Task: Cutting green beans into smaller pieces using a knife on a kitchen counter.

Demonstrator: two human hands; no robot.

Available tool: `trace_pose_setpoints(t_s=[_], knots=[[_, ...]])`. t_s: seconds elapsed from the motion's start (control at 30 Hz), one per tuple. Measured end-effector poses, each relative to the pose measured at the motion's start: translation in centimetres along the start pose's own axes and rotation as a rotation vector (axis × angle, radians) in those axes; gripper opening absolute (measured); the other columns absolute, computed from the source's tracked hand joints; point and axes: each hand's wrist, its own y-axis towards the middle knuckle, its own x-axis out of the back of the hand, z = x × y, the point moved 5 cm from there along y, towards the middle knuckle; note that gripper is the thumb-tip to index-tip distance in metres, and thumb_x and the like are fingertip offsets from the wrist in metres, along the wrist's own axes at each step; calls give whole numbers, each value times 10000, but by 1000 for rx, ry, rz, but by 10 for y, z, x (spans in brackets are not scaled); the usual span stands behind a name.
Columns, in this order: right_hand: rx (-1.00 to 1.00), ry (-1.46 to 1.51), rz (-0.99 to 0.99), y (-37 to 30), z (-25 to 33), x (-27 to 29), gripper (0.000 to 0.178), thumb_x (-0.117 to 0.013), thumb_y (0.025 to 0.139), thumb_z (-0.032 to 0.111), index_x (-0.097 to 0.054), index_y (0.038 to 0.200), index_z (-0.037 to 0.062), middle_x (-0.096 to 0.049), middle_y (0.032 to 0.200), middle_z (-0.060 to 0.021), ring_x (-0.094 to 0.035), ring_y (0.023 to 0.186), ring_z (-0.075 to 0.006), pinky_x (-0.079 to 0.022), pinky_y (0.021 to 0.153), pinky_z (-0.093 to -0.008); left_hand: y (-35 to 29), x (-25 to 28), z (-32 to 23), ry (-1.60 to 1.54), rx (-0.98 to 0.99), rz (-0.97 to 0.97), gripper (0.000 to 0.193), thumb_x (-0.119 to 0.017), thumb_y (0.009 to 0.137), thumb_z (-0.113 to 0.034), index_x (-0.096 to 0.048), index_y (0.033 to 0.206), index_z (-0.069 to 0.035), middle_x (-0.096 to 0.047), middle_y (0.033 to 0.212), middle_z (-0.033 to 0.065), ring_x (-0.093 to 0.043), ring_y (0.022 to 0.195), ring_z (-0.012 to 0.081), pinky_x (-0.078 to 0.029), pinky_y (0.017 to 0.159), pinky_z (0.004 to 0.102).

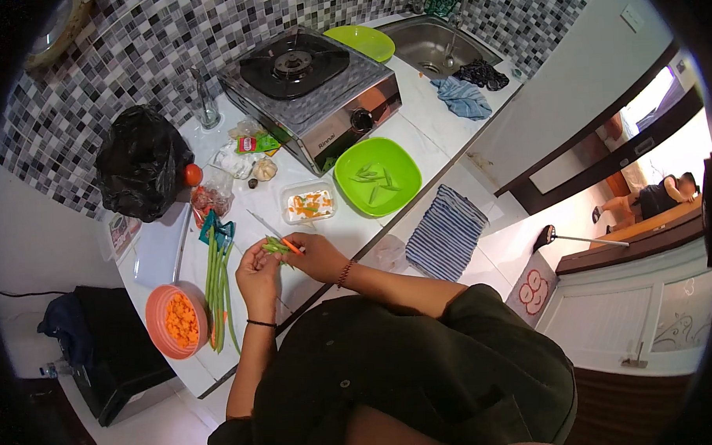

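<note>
Near the counter's front edge, my left hand (257, 271) is closed around a small bunch of green bean pieces (277, 246). My right hand (320, 259) grips a knife with an orange handle (292, 246); its thin blade points away to the upper left. Both hands meet at the beans. Beyond them sits a clear plastic tub (308, 202) with orange bits in it. A lime-green bowl (407, 162) to the right holds several cut bean pieces. Left of my hands lie long green beans (217, 286), beside a pink bowl (157, 327) of diced carrot (181, 321).
A gas stove (312, 98) stands at the back, with a green plate (365, 40) and steel sink (420, 36) beyond. A black plastic bag (141, 163), tomato (193, 175), garlic (265, 170) and white tray (159, 249) are left. A person (669, 197) is at the doorway.
</note>
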Motion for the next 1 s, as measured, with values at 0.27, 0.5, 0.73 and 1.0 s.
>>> trace_pose_setpoints(t_s=[0.27, 0.5, 0.73, 1.0], knots=[[271, -512, -208, -16, 58, 140, 354, -684, 818, 226, -607, 1076, -4, -641, 1008, -193, -631, 893, -315, -496, 784, -355, 25, -131, -36, 242, -325, 203, 347, -650, 799, -2, -572, 1135, 30, -651, 987, 74, -627, 831, 122, -513, 723, 251], [132, -518, -116, -8, 14, 220, 315, -661, 819, 135, -622, 1089, -23, -657, 1005, -201, -648, 914, -288, -497, 803, -340, 48, -208, 7, 495, -313, 248, 440, -675, 783, -83, -576, 1203, 3, -650, 1031, 190, -658, 853, 223, -525, 752, 312], [286, -594, -99, -12, 43, 225, 297, -627, 843, 97, -619, 1113, -26, -648, 1029, -209, -645, 940, -279, -489, 821, -328, -1, -144, -68, 571, -840, -28, 281, -657, 803, -99, -623, 1057, 16, -641, 1004, 180, -632, 907, 287, -513, 783, 352], [136, -187, 28, -39, 28, 185, 315, -508, 939, 130, -525, 1230, 11, -591, 829, -27, -474, 641, -72, -412, 582, -223, -30, 62, -34, 1072, -320, -688, 240, -665, 786, -183, -659, 957, -14, -638, 891, 161, -607, 816, 331, -488, 737, 407]])
